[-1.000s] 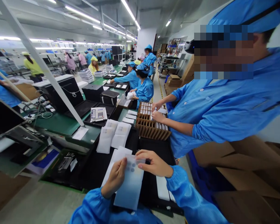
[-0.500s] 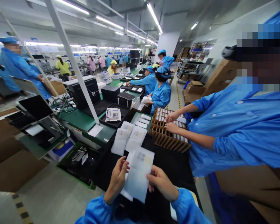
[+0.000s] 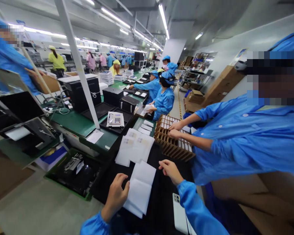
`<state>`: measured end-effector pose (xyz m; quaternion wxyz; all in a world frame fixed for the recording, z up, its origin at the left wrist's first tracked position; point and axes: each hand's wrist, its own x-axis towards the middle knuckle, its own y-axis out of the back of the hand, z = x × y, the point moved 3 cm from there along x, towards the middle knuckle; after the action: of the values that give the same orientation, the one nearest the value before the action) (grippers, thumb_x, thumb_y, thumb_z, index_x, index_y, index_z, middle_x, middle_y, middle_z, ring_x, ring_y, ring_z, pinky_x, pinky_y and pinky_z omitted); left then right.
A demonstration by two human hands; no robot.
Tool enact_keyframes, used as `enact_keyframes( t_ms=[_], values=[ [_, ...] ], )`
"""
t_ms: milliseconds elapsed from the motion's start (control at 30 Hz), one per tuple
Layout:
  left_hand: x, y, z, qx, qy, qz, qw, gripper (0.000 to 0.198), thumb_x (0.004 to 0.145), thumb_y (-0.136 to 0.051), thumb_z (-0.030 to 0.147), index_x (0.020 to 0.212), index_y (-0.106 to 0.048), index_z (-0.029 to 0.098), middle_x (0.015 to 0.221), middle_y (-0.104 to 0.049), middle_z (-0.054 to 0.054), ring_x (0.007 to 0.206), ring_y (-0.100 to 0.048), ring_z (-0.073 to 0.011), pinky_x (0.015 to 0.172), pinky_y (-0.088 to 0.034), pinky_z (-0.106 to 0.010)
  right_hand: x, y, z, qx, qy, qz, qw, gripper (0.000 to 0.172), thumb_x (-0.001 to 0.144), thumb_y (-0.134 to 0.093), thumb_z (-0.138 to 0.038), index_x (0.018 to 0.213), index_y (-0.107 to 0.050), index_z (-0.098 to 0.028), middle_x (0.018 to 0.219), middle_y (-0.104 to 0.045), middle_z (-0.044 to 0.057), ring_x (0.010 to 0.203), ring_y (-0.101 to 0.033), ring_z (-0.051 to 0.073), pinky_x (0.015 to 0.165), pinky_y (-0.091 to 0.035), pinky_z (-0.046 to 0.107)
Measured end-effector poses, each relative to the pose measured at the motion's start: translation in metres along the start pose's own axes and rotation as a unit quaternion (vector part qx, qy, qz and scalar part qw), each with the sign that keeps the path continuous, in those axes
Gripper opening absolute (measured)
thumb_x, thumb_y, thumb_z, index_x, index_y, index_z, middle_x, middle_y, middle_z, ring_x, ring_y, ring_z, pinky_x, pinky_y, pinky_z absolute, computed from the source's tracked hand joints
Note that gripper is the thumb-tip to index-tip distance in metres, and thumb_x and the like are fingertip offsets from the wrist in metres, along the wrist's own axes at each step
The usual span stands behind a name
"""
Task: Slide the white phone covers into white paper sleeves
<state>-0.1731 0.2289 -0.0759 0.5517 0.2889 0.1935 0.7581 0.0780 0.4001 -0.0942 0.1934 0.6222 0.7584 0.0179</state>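
Note:
White folded sheets (image 3: pixel 140 191) lie on the black surface in front of me. My left hand (image 3: pixel 118 192) is at their left edge, thumb and fingers apart, holding nothing. Off to the right of the sheets hovers my right hand (image 3: pixel 171 171), empty, its fingers slightly bent and apart. Just beyond, a spread of printed white bags or sheets (image 3: pixel 134 147) overlaps on the same surface. Small white packets (image 3: pixel 145 130) lie in a row behind them. A white phone (image 3: pixel 179 213) rests near my right sleeve.
At the right a person in blue has both hands over a divided cardboard box (image 3: pixel 172 148) of white items. A calculator (image 3: pixel 115 119) sits on a black tray. A green crate (image 3: pixel 80 192) is on the floor at left; a pole (image 3: pixel 80 68) rises behind.
The printed sheet that was in my right hand now lies with the others farther away. My hands have moved apart, and the view has shifted, showing the phone.

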Motion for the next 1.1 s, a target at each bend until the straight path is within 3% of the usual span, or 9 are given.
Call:
enact_keyframes(
  t_ms=[200,333,433,533,667,833,967,1033,1100],
  values=[
    [0.024,-0.023,0.009,0.157,-0.058,-0.015,0.986,0.041,0.087,-0.054,0.038,0.113,-0.062,0.007,0.111,-0.059,-0.019,0.107,-0.057,-0.0314,0.094,-0.050,-0.045,-0.072,0.057,0.129,-0.061,-0.126,0.100,0.985,0.027,0.087,-0.049,-0.039,0.077,-0.055,-0.016,0.064,-0.062,-0.003,0.042,-0.049,0.006,0.042,-0.034,0.020],
    [0.038,-0.037,0.021,0.285,-0.111,-0.047,0.951,0.043,0.084,-0.056,0.048,0.103,-0.066,0.010,0.103,-0.060,-0.018,0.098,-0.056,-0.0336,0.085,-0.050,-0.045,-0.122,0.058,0.213,-0.143,-0.237,0.112,0.954,0.026,0.090,-0.057,-0.032,0.072,-0.058,-0.014,0.063,-0.060,-0.004,0.053,-0.056,0.008,0.056,-0.048,0.024],
    [0.043,-0.044,0.017,0.325,-0.112,-0.077,0.936,0.042,0.084,-0.053,0.050,0.098,-0.066,0.012,0.100,-0.061,-0.016,0.093,-0.057,-0.0331,0.080,-0.050,-0.044,-0.147,0.056,0.250,-0.204,-0.261,0.108,0.937,0.020,0.089,-0.061,-0.031,0.081,-0.063,-0.013,0.079,-0.066,0.000,0.077,-0.064,0.013,0.077,-0.053,0.033],
    [0.046,-0.049,0.010,0.315,-0.112,-0.083,0.939,0.045,0.084,-0.051,0.052,0.099,-0.064,0.011,0.099,-0.061,-0.016,0.093,-0.057,-0.0327,0.082,-0.050,-0.044,-0.148,0.064,0.265,-0.259,-0.250,0.109,0.927,0.020,0.090,-0.060,-0.032,0.097,-0.064,-0.013,0.097,-0.068,0.004,0.095,-0.064,0.018,0.089,-0.051,0.041],
    [0.042,-0.052,0.012,0.267,-0.103,-0.071,0.955,0.049,0.084,-0.047,0.053,0.106,-0.059,0.011,0.100,-0.062,-0.015,0.091,-0.060,-0.0300,0.085,-0.050,-0.043,-0.120,0.077,0.265,-0.316,-0.233,0.122,0.912,0.027,0.091,-0.057,-0.031,0.113,-0.060,-0.015,0.119,-0.062,0.008,0.112,-0.057,0.022,0.098,-0.046,0.045],
    [0.038,-0.053,0.026,0.262,-0.091,-0.035,0.960,0.040,0.085,-0.043,0.050,0.098,-0.056,0.014,0.094,-0.063,-0.014,0.088,-0.062,-0.0300,0.081,-0.053,-0.044,-0.093,0.073,0.261,-0.357,-0.261,0.128,0.888,0.034,0.088,-0.062,-0.029,0.119,-0.057,-0.015,0.126,-0.057,0.010,0.119,-0.052,0.026,0.098,-0.046,0.047],
    [0.030,-0.043,0.051,0.241,-0.107,-0.006,0.965,0.021,0.082,-0.047,0.039,0.082,-0.056,0.020,0.110,-0.061,-0.018,0.107,-0.059,-0.0326,0.090,-0.051,-0.045,-0.087,0.068,0.257,-0.371,-0.295,0.140,0.869,0.042,0.085,-0.065,-0.029,0.123,-0.054,-0.015,0.129,-0.054,0.011,0.123,-0.048,0.028,0.100,-0.043,0.049],
    [0.016,-0.035,0.069,0.174,-0.115,-0.031,0.978,0.009,0.078,-0.051,0.030,0.077,-0.055,0.022,0.114,-0.063,-0.015,0.106,-0.061,-0.0302,0.088,-0.052,-0.042,-0.085,0.069,0.257,-0.369,-0.317,0.140,0.862,0.044,0.084,-0.066,-0.031,0.123,-0.054,-0.014,0.128,-0.055,0.011,0.122,-0.049,0.028,0.100,-0.042,0.049],
    [-0.004,-0.029,0.089,0.067,-0.107,-0.114,0.985,0.003,0.075,-0.056,0.026,0.077,-0.057,0.024,0.112,-0.068,-0.011,0.095,-0.066,-0.0255,0.079,-0.055,-0.035,-0.082,0.071,0.257,-0.361,-0.336,0.138,0.859,0.044,0.083,-0.067,-0.034,0.121,-0.055,-0.014,0.127,-0.056,0.011,0.120,-0.051,0.028,0.100,-0.042,0.049]
  ],
)
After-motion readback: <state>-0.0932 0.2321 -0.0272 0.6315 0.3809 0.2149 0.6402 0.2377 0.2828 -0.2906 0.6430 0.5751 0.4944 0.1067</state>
